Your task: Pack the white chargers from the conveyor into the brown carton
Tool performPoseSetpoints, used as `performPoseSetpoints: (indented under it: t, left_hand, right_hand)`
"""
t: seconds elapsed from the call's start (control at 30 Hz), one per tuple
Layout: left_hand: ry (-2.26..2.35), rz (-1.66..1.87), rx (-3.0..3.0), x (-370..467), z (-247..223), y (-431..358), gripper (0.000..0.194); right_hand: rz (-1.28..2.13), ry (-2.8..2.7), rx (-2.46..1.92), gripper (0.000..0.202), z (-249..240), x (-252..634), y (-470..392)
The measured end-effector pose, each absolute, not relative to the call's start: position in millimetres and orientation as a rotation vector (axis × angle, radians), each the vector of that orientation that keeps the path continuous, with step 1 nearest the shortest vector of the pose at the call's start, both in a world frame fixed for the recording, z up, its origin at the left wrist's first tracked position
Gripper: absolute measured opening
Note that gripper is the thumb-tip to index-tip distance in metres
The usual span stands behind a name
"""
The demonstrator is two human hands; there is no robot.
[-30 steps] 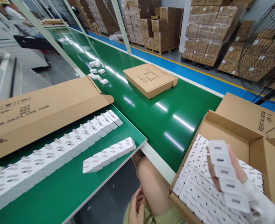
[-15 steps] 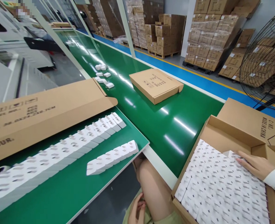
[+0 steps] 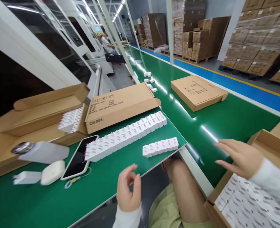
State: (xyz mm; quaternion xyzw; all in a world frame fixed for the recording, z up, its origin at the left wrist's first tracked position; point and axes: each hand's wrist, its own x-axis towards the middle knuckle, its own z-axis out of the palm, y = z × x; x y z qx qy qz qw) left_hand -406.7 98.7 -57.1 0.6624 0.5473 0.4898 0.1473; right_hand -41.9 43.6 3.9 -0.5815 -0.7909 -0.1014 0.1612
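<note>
My left hand (image 3: 129,187) hovers over the near edge of the green tabletop, fingers curved and apart, holding nothing. Beyond it lies a short row of white plug adapters (image 3: 160,147) with metal prongs up. Behind that runs a longer row of the same white plug adapters (image 3: 125,136). My right hand (image 3: 241,156) is raised above the open carton (image 3: 217,205) on the right, fingers stretched and thumb apart, with nothing in it. Packed in that carton are many white plug adapters (image 3: 251,199), prongs up, partly hidden by my right forearm.
A closed carton (image 3: 198,91) and some loose white pieces (image 3: 150,85) lie on the green conveyor. Left on the table are a phone (image 3: 79,158), a bottle (image 3: 44,152), a white case (image 3: 53,172) and another open carton (image 3: 40,133). A person (image 3: 107,46) sits far back.
My view has swung left. My right hand has lifted off the adapters in the right carton. My left hand has risen from my lap to the table edge.
</note>
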Motion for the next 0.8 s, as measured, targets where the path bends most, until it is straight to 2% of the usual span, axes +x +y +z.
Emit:
performPoseSetpoints:
  t: [0.1, 0.17, 0.27, 0.33, 0.63, 0.7, 0.8]
  left_hand:
    - [1.41, 1.226, 1.893, -407.2, -47.3, 145.4, 0.057]
    - [1.283, 1.044, 1.897, -407.5, -49.2, 167.0, 0.063]
    - [1.179, 0.817, 1.955, -412.1, -57.6, 181.6, 0.049]
    - [1.192, 0.799, 1.987, -415.6, -64.1, 182.3, 0.04]
    - [1.284, 0.988, 2.015, -408.6, -71.8, 177.8, 0.041]
    - [1.31, 1.185, 2.008, -413.9, -66.8, 173.3, 0.039]
    - [1.33, 1.701, 2.054, -426.3, -57.5, 154.1, 0.027]
  right_hand:
    - [-0.276, -2.505, -1.387, 0.053, 14.3, -121.5, 109.4]
    - [-0.225, -2.618, -1.396, 0.061, 16.4, -166.3, 141.7]
    - [-0.179, -2.722, -1.434, 0.061, 14.9, -205.1, 168.7]
    - [-0.179, -2.783, -1.45, 0.056, 11.9, -213.7, 175.9]
    - [-0.217, -2.841, -1.508, 0.06, -4.2, -218.5, 184.6]
    - [-0.171, -2.836, -1.496, 0.059, -1.2, -211.3, 181.8]
    - [-0.102, -2.768, -1.548, 0.056, 7.9, -176.2, 162.2]
